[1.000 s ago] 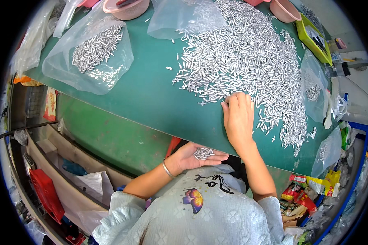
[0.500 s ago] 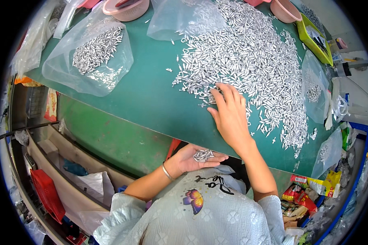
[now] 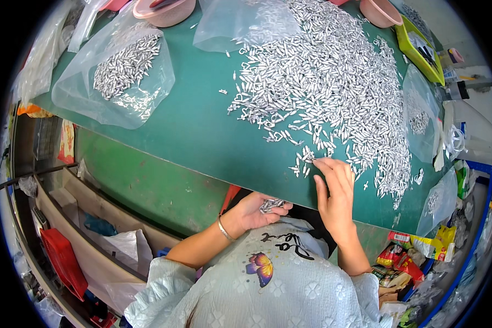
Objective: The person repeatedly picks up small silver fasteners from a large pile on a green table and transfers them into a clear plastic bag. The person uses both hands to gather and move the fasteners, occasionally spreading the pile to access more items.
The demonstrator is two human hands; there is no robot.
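Note:
A wide heap of small silver metal pieces [image 3: 311,82] covers the right part of the green table [image 3: 202,126]. My left hand [image 3: 258,211] is cupped palm up below the table's near edge, its fingers curled round a few small silver metal pieces [image 3: 271,205]. Over the tabletop, my right hand [image 3: 336,191] has its fingers bent and its thumb held apart. Its fingertips touch or nearly touch a few loose pieces [image 3: 302,165] drawn out from the heap's near side. Nothing shows in its grasp.
Clear plastic bags [image 3: 115,93] with more pieces lie at the left and right. Pink bowls [image 3: 164,12] and a lime-green tray [image 3: 419,52] stand along the back. A red basket [image 3: 64,262] is at the lower left, snack packets [image 3: 402,259] at the lower right.
My right hand has moved back toward me and slightly right, and a few pieces now lie nearer the table edge. My left fingers have curled more around their pieces.

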